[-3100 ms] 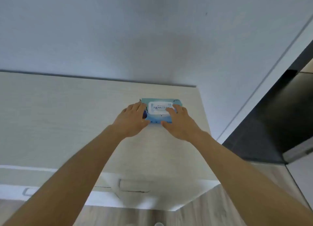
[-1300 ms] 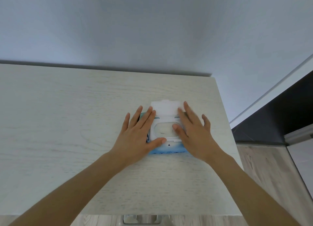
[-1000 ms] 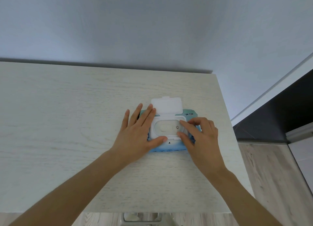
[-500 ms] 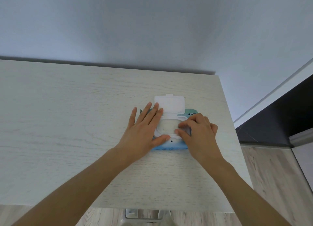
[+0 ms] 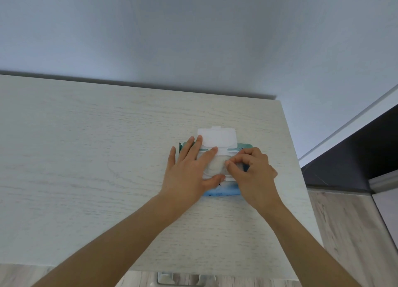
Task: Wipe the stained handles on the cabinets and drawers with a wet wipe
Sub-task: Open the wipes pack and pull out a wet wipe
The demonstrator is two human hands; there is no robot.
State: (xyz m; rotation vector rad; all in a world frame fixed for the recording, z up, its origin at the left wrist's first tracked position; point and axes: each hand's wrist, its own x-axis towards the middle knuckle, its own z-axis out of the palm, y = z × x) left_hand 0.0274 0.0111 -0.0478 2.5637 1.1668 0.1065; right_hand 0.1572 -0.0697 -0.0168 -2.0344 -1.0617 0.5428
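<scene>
The wet wipe pack (image 5: 221, 191) lies flat on top of the pale wood cabinet top (image 5: 86, 157), near its right edge & a bit back from the front. Its white flip lid (image 5: 217, 139) is swung open toward the wall (image 5: 193, 39), so the hole in the pack is bare & a wipe can come out.

The left hand (image 5: 187, 172) lies flat on the left part of the pack. Its fingers (image 5: 191, 149) are straight & a little spread, tips touching the lid's near edge, thumb lying along the front of the opening. I think it's there to hold the pack down, so the pack won't lift when a wipe gets pulled.

The right hand (image 5: 252, 172) sits over the right part of the pack. Its fingers (image 5: 239, 157) are curled in, with thumb & first finger tips pressed close at the opening, like a pinch. Looks like they're nipping the top wipe, but the bit in the hole is pale & blurry, so can't tell for sure if a wipe is caught yet.

At the bottom edge, a metal handle (image 5: 185, 279) on the cabinet front just peeks out, under the arms. No wipe has touched it yet, so the job's at the start: get 1 wipe out first, then go clean the handles.
</scene>
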